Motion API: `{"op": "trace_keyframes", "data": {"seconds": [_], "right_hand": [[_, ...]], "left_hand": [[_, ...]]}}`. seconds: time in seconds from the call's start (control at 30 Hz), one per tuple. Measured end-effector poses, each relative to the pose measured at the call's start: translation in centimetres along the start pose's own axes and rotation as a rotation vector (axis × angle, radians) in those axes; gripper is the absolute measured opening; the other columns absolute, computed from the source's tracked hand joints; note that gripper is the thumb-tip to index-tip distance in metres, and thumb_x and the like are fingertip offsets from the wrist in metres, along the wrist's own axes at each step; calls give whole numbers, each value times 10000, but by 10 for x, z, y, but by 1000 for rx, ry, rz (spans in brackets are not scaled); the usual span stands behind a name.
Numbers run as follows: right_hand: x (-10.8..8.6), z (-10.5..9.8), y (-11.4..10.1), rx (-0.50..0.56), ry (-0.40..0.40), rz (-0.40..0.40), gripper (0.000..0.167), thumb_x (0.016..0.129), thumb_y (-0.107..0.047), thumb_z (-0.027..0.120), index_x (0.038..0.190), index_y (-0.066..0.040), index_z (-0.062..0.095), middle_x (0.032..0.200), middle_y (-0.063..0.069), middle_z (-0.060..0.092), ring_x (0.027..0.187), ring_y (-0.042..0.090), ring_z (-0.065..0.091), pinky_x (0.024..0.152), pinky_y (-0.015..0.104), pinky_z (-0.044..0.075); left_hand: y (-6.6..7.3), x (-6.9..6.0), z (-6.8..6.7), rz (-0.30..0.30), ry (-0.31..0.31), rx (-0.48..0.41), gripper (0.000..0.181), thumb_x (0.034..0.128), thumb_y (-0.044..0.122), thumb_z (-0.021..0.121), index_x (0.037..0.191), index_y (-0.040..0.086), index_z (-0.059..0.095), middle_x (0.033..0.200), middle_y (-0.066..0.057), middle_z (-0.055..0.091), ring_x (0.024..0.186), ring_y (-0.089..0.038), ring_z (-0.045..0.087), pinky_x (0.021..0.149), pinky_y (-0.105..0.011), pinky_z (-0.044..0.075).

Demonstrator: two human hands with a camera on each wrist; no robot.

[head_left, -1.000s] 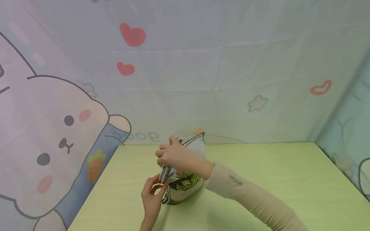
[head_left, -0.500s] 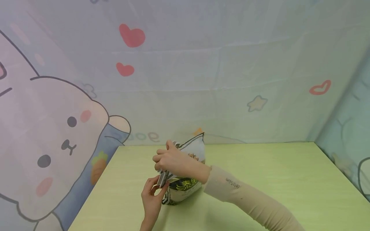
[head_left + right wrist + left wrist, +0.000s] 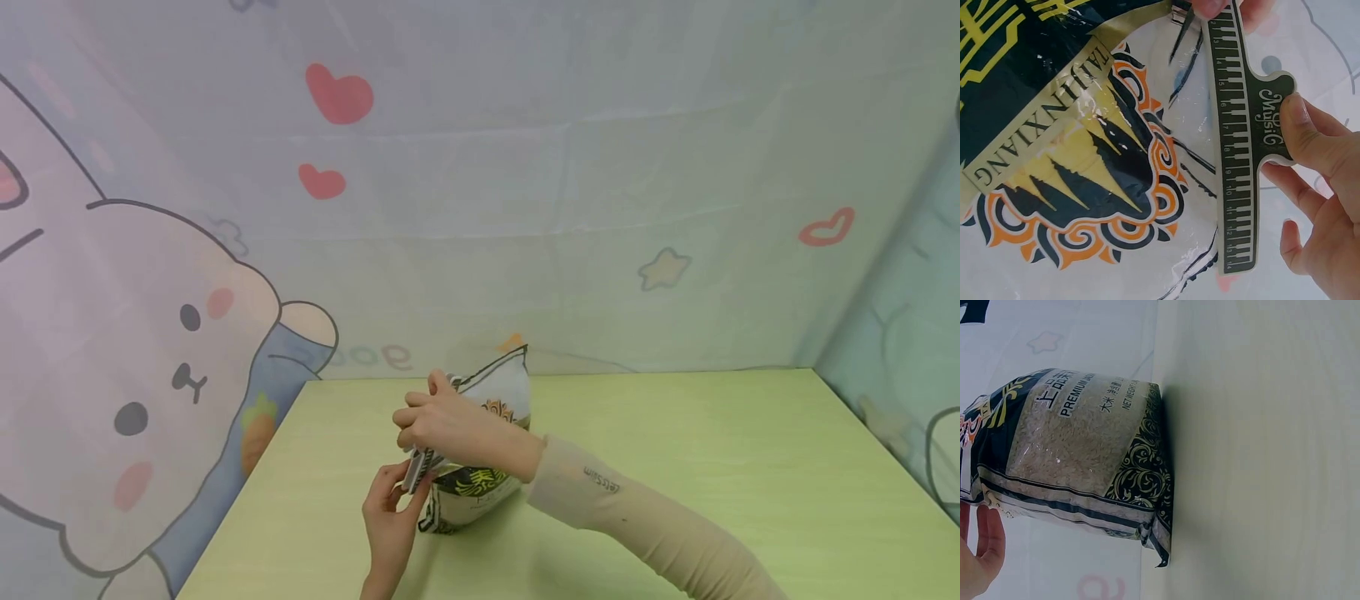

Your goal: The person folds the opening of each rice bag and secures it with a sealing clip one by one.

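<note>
A clear bag of rice with black, gold and white print stands on the table, its top folded over to the left. Along that top lies a long clip with a piano-key pattern and "Music" on its handle. My right hand pinches the handle, thumb on the printed face and fingers behind. At the clip's near end, my left hand pinches the clip beside the bag's edge. The left wrist view shows only part of the left hand, under the bag's top.
The bag rests on a pale green table. Behind it hangs a printed cloth with hearts and a large cartoon rabbit. Another cloth panel hangs at the right side.
My right hand and the clip have shifted a little down and to the left, uncovering more of the bag's print. My left hand has barely moved and the bag stays in place.
</note>
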State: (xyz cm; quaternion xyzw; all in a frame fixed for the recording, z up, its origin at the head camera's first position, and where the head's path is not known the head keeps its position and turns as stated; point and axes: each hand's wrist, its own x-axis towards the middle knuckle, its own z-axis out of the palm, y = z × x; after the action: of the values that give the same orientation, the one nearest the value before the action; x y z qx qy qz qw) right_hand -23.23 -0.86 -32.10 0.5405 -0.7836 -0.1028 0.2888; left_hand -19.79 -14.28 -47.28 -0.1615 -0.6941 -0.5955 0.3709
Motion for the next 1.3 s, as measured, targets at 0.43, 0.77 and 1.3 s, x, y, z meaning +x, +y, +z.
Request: {"op": "trace_keyframes", "data": {"seconds": [0.43,0.77,1.3], "right_hand": [[-11,12,11,16,58,47,337,813,-314,619,1148,-297,587,1075,-166,595,934,43,497,732,263,269],[-24,11,39,60,123,181,318,822,-263,617,1139,-265,598,1081,-119,614,968,77,517,782,316,350],[-28,26,52,537,157,416,175,871,-261,537,1003,-208,639,914,-91,670,824,86,505,784,343,287]], "left_hand": [[24,6,-1,34,25,61,180,720,-152,627,886,-85,635,776,-95,562,769,-49,548,579,-131,459],[27,9,-3,44,51,112,160,704,-139,651,847,-66,647,734,-117,563,754,-3,546,554,-130,451],[26,8,-5,80,63,209,109,700,-108,671,785,-45,647,674,-131,578,698,1,538,533,-138,444]]}}
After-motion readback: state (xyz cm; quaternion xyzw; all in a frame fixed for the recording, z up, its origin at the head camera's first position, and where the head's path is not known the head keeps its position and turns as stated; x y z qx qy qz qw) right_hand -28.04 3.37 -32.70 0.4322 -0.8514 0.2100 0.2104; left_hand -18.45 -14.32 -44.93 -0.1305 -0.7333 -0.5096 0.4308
